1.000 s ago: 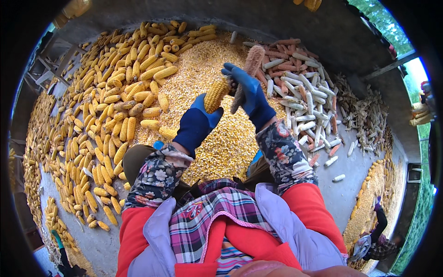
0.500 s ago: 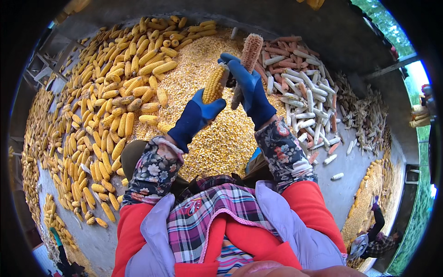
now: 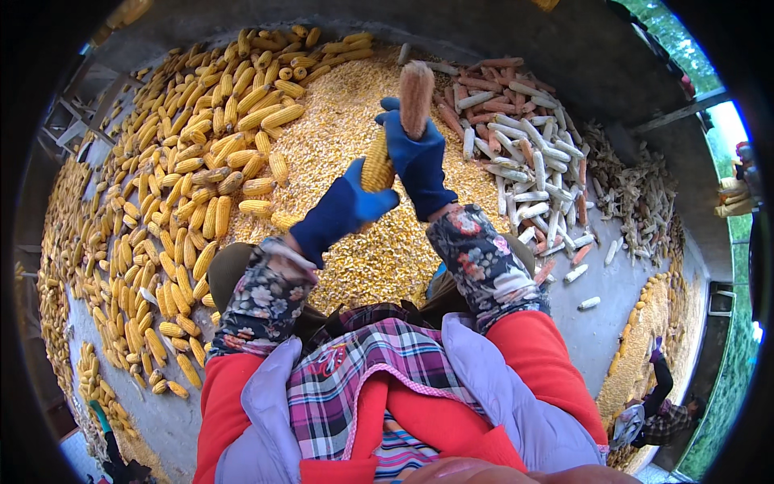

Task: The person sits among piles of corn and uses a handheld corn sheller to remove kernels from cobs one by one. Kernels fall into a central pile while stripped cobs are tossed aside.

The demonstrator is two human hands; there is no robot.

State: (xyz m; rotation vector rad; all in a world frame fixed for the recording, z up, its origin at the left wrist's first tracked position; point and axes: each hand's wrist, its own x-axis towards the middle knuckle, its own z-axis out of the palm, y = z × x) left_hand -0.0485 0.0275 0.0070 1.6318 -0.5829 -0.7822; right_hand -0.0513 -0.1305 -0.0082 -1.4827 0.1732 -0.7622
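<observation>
My left hand (image 3: 345,208), in a blue work glove, is wrapped round a yellow ear of corn (image 3: 376,167). My right hand (image 3: 417,159), gloved alike, grips a bare reddish corncob (image 3: 416,98) whose upper end sticks up past the fingers. The two hands meet over a heap of loose corn kernels (image 3: 359,278), the right one against the upper part of the ear. The right glove hides the ear's top and the cob's lower end, so I cannot see where they touch.
Many unshelled ears (image 3: 181,242) cover the floor on the left. Stripped white and red cobs (image 3: 540,157) lie piled at the right, with dry husks (image 3: 645,202) beyond. Other people work at the lower right (image 3: 661,419) and lower left (image 3: 121,468).
My right hand has moved left and slightly down, bringing the cob with it against the ear. The ear stands more upright and is more covered by my hands.
</observation>
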